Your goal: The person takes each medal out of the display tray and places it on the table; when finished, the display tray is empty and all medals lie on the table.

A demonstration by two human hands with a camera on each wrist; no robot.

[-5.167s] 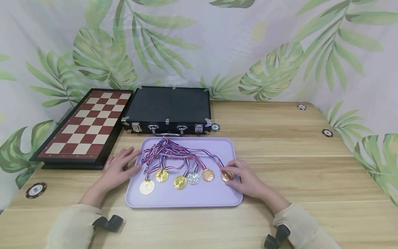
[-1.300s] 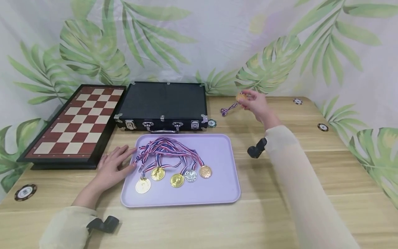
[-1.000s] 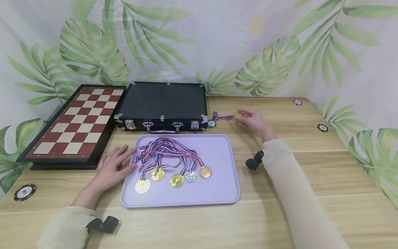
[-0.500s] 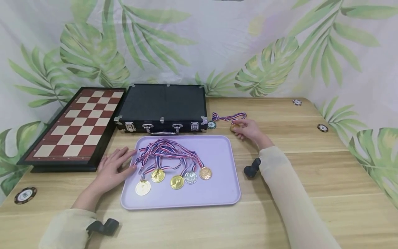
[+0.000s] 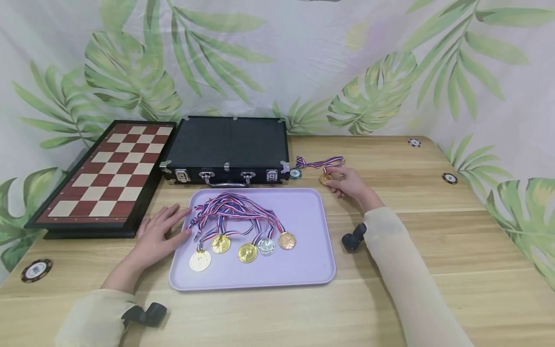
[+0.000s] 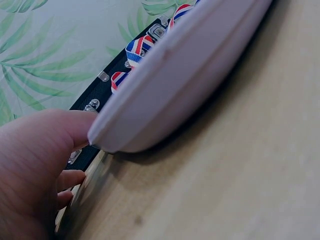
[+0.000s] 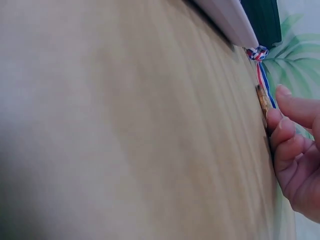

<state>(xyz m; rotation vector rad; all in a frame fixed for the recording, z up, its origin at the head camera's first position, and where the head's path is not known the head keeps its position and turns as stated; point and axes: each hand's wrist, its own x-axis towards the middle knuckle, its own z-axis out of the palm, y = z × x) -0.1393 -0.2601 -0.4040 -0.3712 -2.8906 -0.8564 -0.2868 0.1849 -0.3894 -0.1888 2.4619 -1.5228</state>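
Beside the tray's left edge, my left hand point(image 5: 158, 236) lies with its fingers spread. Its thumb point(image 6: 77, 125) touches the lilac tray's rim point(image 6: 107, 132). My right hand point(image 5: 351, 183) is beyond the tray's back right corner, fingers curled at the edge of a bronze-gold medal point(image 5: 323, 179) low on the table. In the right wrist view, fingertips meet that medal point(image 7: 262, 100). Its striped ribbon point(image 5: 321, 163) stretches left towards the case. On the tray point(image 5: 303, 270), several gold medals point(image 5: 247, 252), a silver medal point(image 5: 266, 246) and a bronze medal point(image 5: 286, 240) lie with tangled ribbons point(image 5: 236, 205).
A black case point(image 5: 230, 144) with metal latches stands behind the tray. Left of it is a chessboard box point(image 5: 108, 173). A green-rimmed chip point(image 5: 296, 173) lies by the case's corner, near the ribbon. More chips point(image 5: 36, 271) lie at the table's left and right sides.
My right hand has taken the rightmost medal off the tray, lifted it to the table's back and lowered it right of the case, ribbon laid out. My left hand stays at the tray edge.
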